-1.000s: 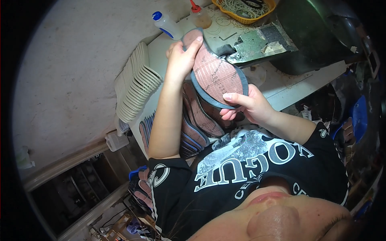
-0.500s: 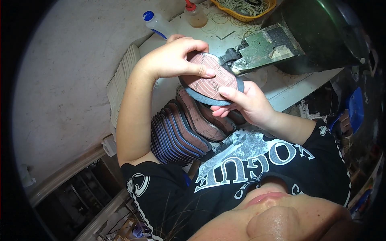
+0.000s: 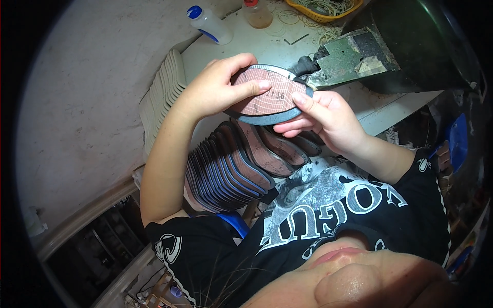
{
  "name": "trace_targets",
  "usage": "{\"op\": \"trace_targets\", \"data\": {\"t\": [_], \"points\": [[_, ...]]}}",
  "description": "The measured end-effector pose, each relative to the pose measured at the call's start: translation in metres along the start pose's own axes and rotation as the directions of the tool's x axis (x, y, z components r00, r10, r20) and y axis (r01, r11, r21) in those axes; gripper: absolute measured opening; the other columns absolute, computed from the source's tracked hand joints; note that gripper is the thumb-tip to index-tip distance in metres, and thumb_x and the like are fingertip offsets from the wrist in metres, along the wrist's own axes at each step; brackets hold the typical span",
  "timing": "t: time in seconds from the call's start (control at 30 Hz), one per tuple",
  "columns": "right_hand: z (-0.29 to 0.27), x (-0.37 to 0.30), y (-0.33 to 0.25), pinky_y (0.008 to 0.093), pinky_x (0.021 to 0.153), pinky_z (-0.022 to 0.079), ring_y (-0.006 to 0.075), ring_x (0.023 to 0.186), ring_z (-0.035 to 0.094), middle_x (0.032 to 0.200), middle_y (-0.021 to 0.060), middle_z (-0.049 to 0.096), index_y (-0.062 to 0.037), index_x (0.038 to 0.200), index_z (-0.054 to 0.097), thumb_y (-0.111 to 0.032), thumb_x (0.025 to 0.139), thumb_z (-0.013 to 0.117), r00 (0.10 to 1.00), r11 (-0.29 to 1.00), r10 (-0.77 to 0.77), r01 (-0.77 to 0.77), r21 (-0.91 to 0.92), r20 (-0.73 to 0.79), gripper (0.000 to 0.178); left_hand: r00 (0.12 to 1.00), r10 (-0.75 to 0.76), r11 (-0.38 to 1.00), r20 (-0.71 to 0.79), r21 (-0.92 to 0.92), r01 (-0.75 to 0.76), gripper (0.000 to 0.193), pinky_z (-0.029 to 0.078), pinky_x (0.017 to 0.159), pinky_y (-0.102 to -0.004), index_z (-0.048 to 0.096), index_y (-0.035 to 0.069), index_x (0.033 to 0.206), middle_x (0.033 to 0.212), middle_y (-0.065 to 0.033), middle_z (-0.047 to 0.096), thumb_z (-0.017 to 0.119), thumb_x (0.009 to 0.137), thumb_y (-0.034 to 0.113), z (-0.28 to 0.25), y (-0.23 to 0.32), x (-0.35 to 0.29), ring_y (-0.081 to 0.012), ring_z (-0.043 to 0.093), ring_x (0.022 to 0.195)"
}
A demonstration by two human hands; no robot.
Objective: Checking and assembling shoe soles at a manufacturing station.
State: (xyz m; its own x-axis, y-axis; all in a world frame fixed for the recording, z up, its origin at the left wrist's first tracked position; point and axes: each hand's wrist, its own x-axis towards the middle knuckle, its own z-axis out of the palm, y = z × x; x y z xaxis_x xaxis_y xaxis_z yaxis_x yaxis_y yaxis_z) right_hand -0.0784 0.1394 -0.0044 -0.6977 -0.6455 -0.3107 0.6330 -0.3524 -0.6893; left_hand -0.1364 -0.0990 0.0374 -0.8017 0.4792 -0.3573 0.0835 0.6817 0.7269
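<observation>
Both my hands hold one shoe insole with a reddish-brown, line-patterned face and a dark blue-grey rim. My left hand grips its left end, thumb pressed on the face and fingers curled behind. At the right end, my right hand pinches it between thumb and fingers. The insole's far right edge lies close against the dark working head of a green machine; whether they touch I cannot tell. Below my hands stands a row of similar insoles, packed on edge.
Pale insole-shaped pieces are stacked along the wall at left. On the white table stand a blue-capped bottle, a red-topped bottle and a yellow basket of thin cord. A hex key lies nearby.
The insole has turned so that its long side lies more level, still in both hands. My right hand's grip has shifted up around its right end. The whole view has moved slightly.
</observation>
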Motion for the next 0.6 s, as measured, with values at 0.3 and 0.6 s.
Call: {"op": "trace_targets", "data": {"t": [0.3,0.6], "points": [[-0.008,0.017,-0.004,0.0269,0.071,0.059,0.0168,0.077,0.070,0.089,0.0166,0.070,0.0085,0.097,0.064,-0.026,0.097,0.055,1.000,1.000,-0.005,0.005,0.000,-0.015,0.035,0.960,-0.246,0.950,-0.131,-0.231,0.212,0.052,0.049,0.062,-0.0305,0.063,-0.005,0.097,0.078,-0.0096,0.065,0.074,0.080,0.043,0.022,-0.006,-0.016,-0.0144,0.058,0.068],[-0.027,0.042,0.004,0.0304,0.080,0.054,0.0168,0.080,0.068,0.091,0.0112,0.070,0.0018,0.098,0.066,-0.024,0.093,0.061,0.999,0.998,-0.020,0.022,-0.058,0.034,0.027,0.868,-0.496,0.821,-0.011,-0.331,0.465,0.054,0.052,0.061,-0.0279,0.066,-0.004,0.093,0.081,-0.0117,0.068,0.070,0.082,0.049,0.033,0.007,-0.013,-0.0193,0.065,0.067]]}}
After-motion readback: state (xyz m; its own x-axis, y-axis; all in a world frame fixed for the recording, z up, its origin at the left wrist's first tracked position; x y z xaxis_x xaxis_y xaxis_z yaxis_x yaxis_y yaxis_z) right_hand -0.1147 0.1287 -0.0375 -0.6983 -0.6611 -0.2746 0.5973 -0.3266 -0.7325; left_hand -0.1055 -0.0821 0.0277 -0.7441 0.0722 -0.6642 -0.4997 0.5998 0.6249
